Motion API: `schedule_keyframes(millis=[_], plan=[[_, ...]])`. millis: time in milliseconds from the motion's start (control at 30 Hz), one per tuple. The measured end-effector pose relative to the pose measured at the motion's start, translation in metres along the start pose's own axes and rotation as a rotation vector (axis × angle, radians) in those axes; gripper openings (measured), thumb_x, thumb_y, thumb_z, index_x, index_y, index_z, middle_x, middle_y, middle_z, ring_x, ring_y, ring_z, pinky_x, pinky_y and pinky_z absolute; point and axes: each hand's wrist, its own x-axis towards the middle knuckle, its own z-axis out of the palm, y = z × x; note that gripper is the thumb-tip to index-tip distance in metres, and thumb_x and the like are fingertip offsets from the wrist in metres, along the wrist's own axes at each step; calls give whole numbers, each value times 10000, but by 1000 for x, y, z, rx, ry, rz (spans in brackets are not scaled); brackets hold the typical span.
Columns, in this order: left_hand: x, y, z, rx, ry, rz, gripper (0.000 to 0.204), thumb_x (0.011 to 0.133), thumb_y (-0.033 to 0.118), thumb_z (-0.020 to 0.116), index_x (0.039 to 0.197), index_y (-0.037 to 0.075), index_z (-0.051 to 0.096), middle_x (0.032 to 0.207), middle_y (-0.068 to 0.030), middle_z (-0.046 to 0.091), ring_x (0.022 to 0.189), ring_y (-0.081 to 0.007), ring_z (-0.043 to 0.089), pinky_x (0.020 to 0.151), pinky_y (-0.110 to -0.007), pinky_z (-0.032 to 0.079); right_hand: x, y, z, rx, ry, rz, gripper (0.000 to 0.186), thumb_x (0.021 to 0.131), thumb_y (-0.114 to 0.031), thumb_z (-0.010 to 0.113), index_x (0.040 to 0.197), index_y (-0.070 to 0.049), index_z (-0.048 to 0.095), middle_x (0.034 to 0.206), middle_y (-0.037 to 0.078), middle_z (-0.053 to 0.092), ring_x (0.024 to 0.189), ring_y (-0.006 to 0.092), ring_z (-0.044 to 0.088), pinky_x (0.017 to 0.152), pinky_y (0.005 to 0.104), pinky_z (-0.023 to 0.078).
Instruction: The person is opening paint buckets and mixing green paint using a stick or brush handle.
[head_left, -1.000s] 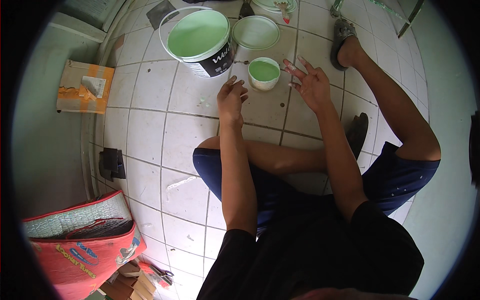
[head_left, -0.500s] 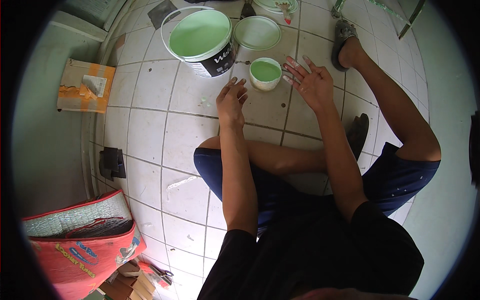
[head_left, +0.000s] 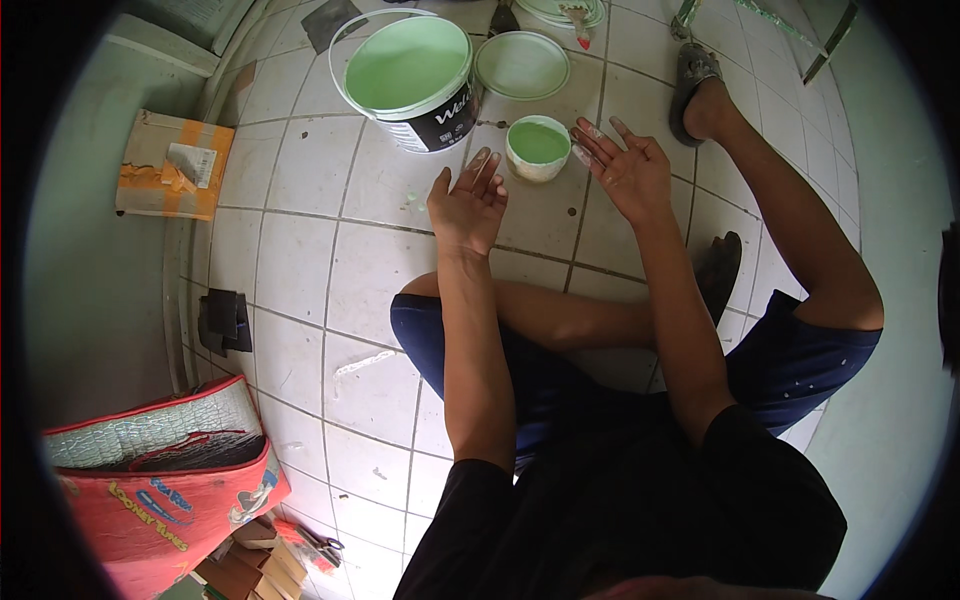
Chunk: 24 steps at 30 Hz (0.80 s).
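Observation:
Both of my hands are held palm up over the tiled floor, with nothing in them. My left hand is open, its fingers apart and slightly curled, just below a small tub of green paint. To the right of that tub my right hand is open too, fingers spread and whitish paint on their tips. A large bucket of light green paint, black and white outside with its handle raised, stands behind my left hand. Beside the bucket lies a round lid smeared with pale green.
A paintbrush with a red tip rests on other lids at the far edge, near a dark brush. Left are a taped cardboard box, black folded pieces and a red insulated bag. Scissors lie beside the bag.
My left hand has turned from a side-on, bent pose to palm up, its fingers opening. My right hand stays nearly as it was. The view has shifted slightly.

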Motion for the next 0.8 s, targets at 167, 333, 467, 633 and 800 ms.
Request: schedule_keyframes(millis=[167, 333, 467, 633, 800], plan=[[-2, -2, 5, -116, -20, -54, 629, 1062, 436, 261, 1322, -43, 575, 1123, -141, 599, 854, -220, 488, 805, -337, 457, 2, 10, -2, -308, 94, -25, 745, 912, -91, 488, 1550, -5, 113, 1480, 300, 449, 1387, 359, 445, 1147, 480, 394], [-2, -10, 9, -35, -118, 14, 675, 1051, 507, 266, 1277, -21, 622, 952, -78, 554, 786, -198, 451, 733, -328, 420, 1, 25, -8, -777, 42, -63, 979, 780, 72, 604, 1596, -16, 70, 1465, 223, 477, 1389, 287, 439, 1155, 436, 378], [2, -13, 12, 47, -88, 119, 681, 1045, 536, 284, 1246, -6, 643, 946, -67, 549, 748, -185, 449, 707, -317, 407, 2, 35, -8, -916, 34, -28, 1034, 715, 111, 664, 1592, -17, 131, 1426, 180, 516, 1387, 259, 438, 1163, 420, 364], [5, -17, 9, 45, -55, 126, 640, 1036, 469, 298, 1291, -31, 606, 944, -76, 541, 764, -180, 437, 696, -311, 397, 4, 33, -13, -878, 64, -62, 973, 734, 121, 651, 1572, 11, 172, 1406, 206, 526, 1332, 274, 495, 1113, 404, 428], [13, -21, 7, 396, 156, 244, 456, 966, 301, 518, 1264, -26, 629, 901, -40, 568, 718, -129, 488, 638, -266, 417, 5, 21, -13, -770, 175, -106, 872, 763, 131, 650, 1530, 75, 239, 1299, 231, 606, 1137, 280, 633, 952, 337, 547]])
